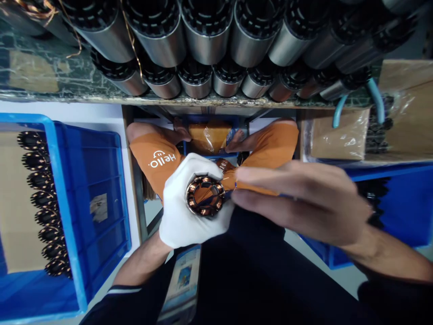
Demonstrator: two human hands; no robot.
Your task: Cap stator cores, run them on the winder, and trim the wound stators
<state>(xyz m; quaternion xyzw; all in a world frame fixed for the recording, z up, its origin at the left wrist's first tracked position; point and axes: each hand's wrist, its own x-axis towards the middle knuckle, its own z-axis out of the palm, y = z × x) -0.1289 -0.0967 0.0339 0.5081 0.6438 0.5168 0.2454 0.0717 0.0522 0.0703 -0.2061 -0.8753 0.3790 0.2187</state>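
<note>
My left hand [184, 212] wears a white glove and is wrapped round a small round stator [204, 196] with copper windings, its open end facing me. My bare right hand [301, 198] reaches in from the right, its fingertips pinched together at the stator's right rim on a thin copper wire [227, 179]. Both hands are held over my dark-trousered lap.
A shelf edge [101, 98] above carries stacked steel motor cylinders [206, 40]. A blue crate [88, 189] at left sits beside a row of wound stators [40, 203]. Another blue bin [406, 203] is at right. A person in an orange shirt [158, 158] handles a wrapped package [209, 137] beyond my hands.
</note>
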